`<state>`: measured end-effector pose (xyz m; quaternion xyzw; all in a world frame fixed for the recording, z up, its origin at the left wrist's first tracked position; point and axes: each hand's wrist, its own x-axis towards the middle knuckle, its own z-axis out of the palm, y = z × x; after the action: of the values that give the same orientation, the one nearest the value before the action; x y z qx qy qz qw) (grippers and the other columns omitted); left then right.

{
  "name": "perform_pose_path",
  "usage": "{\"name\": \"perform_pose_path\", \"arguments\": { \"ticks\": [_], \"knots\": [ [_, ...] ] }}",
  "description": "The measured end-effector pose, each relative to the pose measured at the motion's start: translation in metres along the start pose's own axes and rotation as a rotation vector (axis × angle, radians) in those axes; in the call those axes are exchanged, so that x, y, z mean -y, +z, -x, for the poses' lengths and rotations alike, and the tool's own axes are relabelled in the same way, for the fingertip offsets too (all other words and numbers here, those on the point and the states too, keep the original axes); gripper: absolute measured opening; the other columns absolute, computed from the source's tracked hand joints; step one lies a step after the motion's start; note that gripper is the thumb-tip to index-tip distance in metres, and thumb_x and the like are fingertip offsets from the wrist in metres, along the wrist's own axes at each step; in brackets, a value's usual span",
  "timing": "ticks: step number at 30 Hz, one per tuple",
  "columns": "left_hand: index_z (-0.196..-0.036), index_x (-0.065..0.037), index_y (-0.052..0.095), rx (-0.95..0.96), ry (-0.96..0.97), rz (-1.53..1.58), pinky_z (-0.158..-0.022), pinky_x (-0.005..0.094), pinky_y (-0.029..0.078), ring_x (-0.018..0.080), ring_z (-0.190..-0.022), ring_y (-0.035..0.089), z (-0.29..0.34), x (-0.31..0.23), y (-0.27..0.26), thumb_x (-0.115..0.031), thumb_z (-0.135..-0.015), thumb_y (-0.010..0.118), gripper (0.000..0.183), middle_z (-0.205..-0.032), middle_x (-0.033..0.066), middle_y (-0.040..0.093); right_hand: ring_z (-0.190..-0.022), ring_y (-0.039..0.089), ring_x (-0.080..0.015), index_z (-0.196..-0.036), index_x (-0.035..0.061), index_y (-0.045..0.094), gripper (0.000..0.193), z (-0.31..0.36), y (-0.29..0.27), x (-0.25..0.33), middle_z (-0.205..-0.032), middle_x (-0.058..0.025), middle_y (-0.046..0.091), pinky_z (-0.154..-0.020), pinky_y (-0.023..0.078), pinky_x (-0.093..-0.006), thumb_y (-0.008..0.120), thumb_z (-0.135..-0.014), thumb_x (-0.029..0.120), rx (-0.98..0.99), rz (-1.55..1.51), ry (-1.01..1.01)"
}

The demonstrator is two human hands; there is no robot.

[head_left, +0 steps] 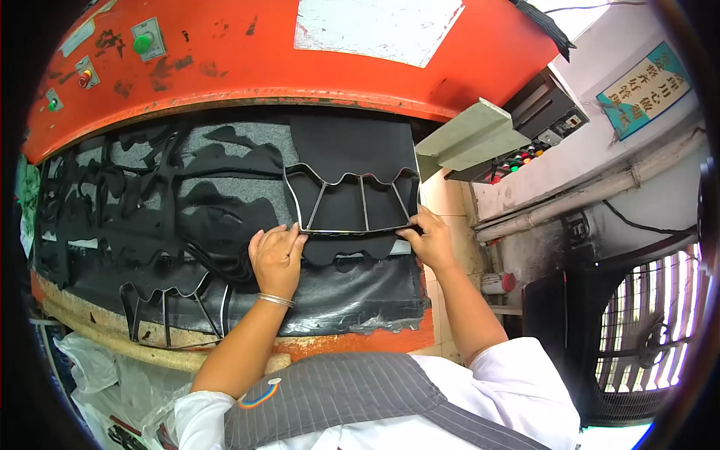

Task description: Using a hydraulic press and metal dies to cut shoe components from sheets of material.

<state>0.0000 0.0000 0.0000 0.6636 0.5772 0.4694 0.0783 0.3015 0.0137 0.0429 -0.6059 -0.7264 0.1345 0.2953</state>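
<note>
While the orange machine housing arcs from 10 to 1 o'clock (clock centred on the metal frame), the black work bed extends below it, near edge at 6, right edge at 3. Margin on the 3 o'clock side: narrow, frame just beside the edge. Cut black scraps lie tangled across 9, grey patches between. Black sheet runs smooth from under the frame toward 12, up to the housing. Frame: wavy far side, three struts, positioned over the sheet. Second metal frame at 8, by the near edge. Pale bracket projects at 2, just past the bed, obstructing that side. Left hand at 8: thumb and fingers narrow, pinching the near left corner. Right hand at 4: likewise, near right corner. Silver bangle on left wrist. Obscured: frame's underside; cannot tell whether its near rim is raised. Housing cut off above. Dark shape at 4, against bright bars: indistinct.
</note>
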Motion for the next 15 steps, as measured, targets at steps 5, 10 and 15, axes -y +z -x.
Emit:
{"name": "perform_pose_path", "arguments": {
  "ticks": [5, 10, 15],
  "knots": [
    [-0.099, -0.007, 0.073, -0.012, 0.046, -0.001, -0.098, 0.0405, 0.035, 0.0202, -0.099, 0.063, 0.004, -0.004, -0.001, -0.023, -0.084, 0.068, 0.022, -0.088, 0.0054, 0.068, -0.09, 0.061, -0.037, -0.079, 0.0013, 0.06, 0.025, 0.007, 0.005, -0.018, -0.104, -0.0193, 0.066, -0.081, 0.049, -0.0424, 0.078, -0.067, 0.014, -0.151, 0.083, -0.158],
    [-0.099, -0.006, 0.072, -0.04, 0.01, 0.057, -0.099, 0.0417, 0.037, 0.0221, -0.101, 0.063, 0.01, -0.006, 0.003, -0.022, -0.084, 0.068, 0.022, -0.096, 0.0082, 0.07, -0.091, 0.064, -0.0336, -0.081, 0.0015, 0.061, 0.024, 0.015, 0.003, -0.021, -0.103, -0.0168, 0.067, -0.082, 0.05, -0.0393, 0.078, -0.069, 0.013, -0.159, 0.034, -0.095],
    [-0.103, -0.005, 0.071, -0.058, 0.048, 0.149, -0.1, 0.0439, 0.038, 0.024, -0.101, 0.063, 0.009, 0.001, 0.004, -0.021, -0.082, 0.069, 0.026, -0.099, 0.0117, 0.069, -0.089, 0.064, -0.0323, -0.082, 0.0014, 0.061, 0.022, 0.016, -0.003, -0.017, -0.096, -0.015, 0.067, -0.078, 0.05, -0.038, 0.077, -0.07, 0.012, -0.149, -0.03, 0.015]
  ]
}}
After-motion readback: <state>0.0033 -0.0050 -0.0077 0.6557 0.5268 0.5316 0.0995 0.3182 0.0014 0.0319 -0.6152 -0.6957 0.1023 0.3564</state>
